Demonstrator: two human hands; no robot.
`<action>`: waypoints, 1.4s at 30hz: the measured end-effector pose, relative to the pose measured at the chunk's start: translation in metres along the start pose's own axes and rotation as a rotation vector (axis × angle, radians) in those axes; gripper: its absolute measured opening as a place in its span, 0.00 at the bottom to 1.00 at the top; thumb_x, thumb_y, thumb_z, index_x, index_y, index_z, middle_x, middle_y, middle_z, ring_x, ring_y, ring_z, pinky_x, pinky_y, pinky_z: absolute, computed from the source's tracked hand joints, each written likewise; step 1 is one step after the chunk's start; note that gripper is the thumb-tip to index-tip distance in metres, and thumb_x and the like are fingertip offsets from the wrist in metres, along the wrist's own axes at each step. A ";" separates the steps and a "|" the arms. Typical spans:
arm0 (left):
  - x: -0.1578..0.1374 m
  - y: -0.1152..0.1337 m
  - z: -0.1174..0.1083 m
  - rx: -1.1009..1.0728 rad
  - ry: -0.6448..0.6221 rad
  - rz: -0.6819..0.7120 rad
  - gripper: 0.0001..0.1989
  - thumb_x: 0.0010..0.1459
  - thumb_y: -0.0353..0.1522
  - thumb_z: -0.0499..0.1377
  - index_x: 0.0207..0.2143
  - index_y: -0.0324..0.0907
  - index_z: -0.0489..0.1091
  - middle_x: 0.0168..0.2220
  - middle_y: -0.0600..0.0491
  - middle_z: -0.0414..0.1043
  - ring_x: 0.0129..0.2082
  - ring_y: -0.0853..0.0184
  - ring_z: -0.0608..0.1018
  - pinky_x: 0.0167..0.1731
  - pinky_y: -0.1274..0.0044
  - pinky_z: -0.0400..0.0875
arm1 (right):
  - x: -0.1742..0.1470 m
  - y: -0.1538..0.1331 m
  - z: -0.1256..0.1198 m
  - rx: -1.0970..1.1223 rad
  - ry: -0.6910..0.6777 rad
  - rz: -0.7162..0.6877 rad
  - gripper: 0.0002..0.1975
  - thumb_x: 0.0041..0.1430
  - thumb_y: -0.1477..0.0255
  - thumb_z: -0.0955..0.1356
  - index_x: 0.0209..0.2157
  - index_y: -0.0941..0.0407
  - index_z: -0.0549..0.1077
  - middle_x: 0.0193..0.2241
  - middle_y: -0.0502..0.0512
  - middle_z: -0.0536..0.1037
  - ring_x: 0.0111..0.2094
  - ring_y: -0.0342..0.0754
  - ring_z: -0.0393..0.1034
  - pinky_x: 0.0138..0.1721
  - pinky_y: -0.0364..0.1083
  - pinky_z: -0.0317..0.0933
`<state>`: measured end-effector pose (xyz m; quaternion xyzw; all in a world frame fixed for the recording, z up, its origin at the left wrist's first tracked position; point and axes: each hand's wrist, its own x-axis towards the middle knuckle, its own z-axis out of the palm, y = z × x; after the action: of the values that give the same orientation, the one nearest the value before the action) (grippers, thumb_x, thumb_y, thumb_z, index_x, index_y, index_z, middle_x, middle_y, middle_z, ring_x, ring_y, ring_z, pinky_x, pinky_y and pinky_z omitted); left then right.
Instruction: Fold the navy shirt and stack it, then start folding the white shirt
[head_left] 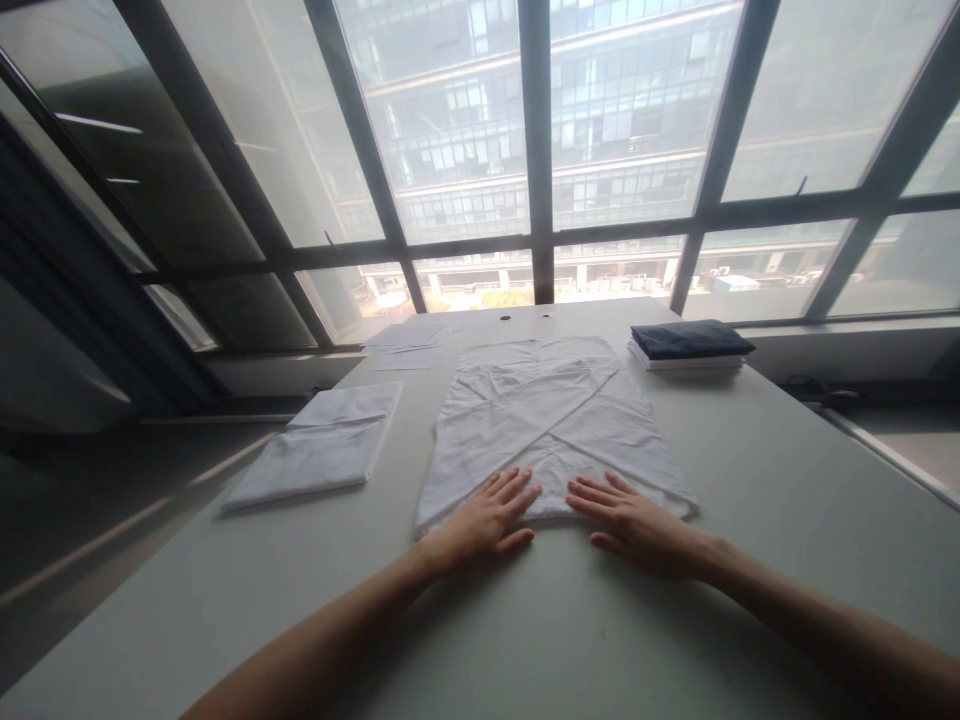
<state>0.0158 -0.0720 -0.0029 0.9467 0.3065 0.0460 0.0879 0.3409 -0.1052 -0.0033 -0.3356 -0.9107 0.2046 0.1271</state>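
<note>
A white garment (555, 405), perhaps a shirt, lies spread on the white table (555, 640) in front of me. Its sides are folded inward, with diagonal fold lines and wrinkles across its upper face. My left hand (491, 515) rests flat on the near edge of the cloth, fingers stretched toward the middle. Opposite it, my right hand (630, 520) lies flat on the same edge, its fingers extended and pointing left. Between the two hands a strip of the garment shows. Neither hand grips anything.
Left of the garment lies a folded white cloth (322, 445). Sheets of paper (405, 345) are at the far left. On the far right, a dark blue folded cloth (690, 338) sits on white ones. Large windows (457, 120) rise beyond the table, with a dark curtain (82, 260) at left.
</note>
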 end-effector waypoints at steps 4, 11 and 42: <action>0.000 0.001 -0.002 0.022 -0.026 -0.012 0.34 0.72 0.48 0.52 0.73 0.43 0.53 0.75 0.41 0.45 0.74 0.49 0.49 0.70 0.56 0.49 | 0.000 0.001 0.000 -0.010 -0.010 0.005 0.30 0.73 0.58 0.63 0.72 0.47 0.56 0.73 0.57 0.54 0.74 0.56 0.43 0.72 0.64 0.32; 0.000 0.002 -0.002 0.016 -0.018 -0.014 0.34 0.73 0.48 0.52 0.73 0.43 0.53 0.75 0.41 0.45 0.74 0.49 0.49 0.71 0.56 0.49 | -0.001 0.002 0.001 -0.019 -0.011 0.009 0.30 0.73 0.58 0.62 0.73 0.46 0.56 0.73 0.56 0.53 0.74 0.56 0.42 0.72 0.64 0.32; 0.001 0.002 -0.003 0.029 -0.054 -0.031 0.34 0.73 0.46 0.52 0.74 0.43 0.52 0.75 0.41 0.43 0.75 0.50 0.47 0.71 0.56 0.48 | -0.001 0.003 0.000 -0.024 -0.018 0.000 0.31 0.74 0.56 0.61 0.73 0.46 0.54 0.73 0.57 0.54 0.74 0.56 0.42 0.72 0.64 0.32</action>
<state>0.0178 -0.0726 0.0004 0.9439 0.3193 0.0147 0.0831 0.3429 -0.1036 -0.0046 -0.3351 -0.9142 0.1968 0.1149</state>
